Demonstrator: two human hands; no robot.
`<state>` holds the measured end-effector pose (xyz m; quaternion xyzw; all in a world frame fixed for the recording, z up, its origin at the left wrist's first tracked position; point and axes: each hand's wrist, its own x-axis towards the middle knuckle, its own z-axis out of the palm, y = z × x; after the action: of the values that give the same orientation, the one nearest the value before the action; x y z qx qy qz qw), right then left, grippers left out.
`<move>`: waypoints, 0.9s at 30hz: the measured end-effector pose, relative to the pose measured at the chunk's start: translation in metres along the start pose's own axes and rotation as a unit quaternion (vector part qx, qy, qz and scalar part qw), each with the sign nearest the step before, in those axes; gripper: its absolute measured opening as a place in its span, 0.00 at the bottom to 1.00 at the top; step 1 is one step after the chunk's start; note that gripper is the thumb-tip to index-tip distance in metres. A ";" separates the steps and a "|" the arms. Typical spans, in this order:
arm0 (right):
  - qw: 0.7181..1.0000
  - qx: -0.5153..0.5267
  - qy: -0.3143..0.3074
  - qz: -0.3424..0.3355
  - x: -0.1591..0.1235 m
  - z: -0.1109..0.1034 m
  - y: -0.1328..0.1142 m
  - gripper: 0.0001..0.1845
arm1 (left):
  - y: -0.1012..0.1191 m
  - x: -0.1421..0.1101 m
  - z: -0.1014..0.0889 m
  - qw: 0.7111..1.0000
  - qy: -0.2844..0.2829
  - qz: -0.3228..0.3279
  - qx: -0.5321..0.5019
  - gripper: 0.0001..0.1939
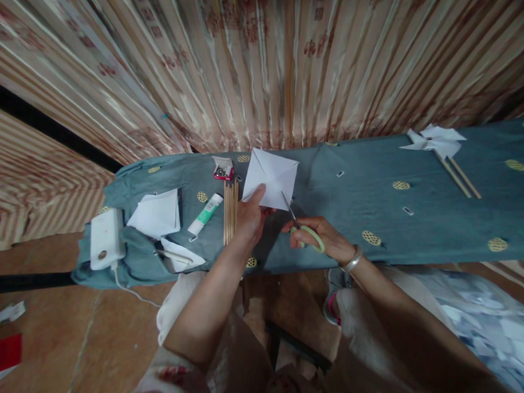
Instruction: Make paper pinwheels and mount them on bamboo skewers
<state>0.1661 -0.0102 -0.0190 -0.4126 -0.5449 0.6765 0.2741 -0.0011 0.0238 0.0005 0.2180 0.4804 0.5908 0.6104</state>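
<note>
A square sheet of white paper (273, 174) with diagonal lines or slits toward its middle is held up over the cloth. My left hand (252, 215) pinches its lower left edge, thumb on top and fingers underneath. In my right hand (321, 237) is a pair of scissors (311, 236) with pale green handles. Their blades reach over the paper's lower right part, pointing toward its middle. Just left of the paper lie several thin wooden sticks (230, 212), side by side. A small red and white box (223, 169) of metal pins stands open behind the sticks.
A glue stick (205, 214), stacked white paper (157, 214), a folded paper with a pen (182, 256) and a white device with a cable (106, 239) lie left. Paper pinwheels (438, 140) on sticks lie far right. The green cloth (348, 199) covers a narrow table before a curtain.
</note>
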 end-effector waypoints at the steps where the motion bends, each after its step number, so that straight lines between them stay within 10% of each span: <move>1: 1.000 -0.003 0.001 -0.001 0.000 0.000 0.000 0.30 | 0.000 0.000 0.000 1.000 0.001 0.000 0.003 0.02; 27: 0.998 0.036 0.040 0.036 0.004 0.004 0.004 0.27 | 0.000 -0.001 -0.001 1.000 0.012 -0.010 -0.005 0.02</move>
<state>0.1611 -0.0105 -0.0237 -0.4485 -0.4935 0.6882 0.2860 -0.0015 0.0228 0.0002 0.2028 0.4867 0.5898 0.6117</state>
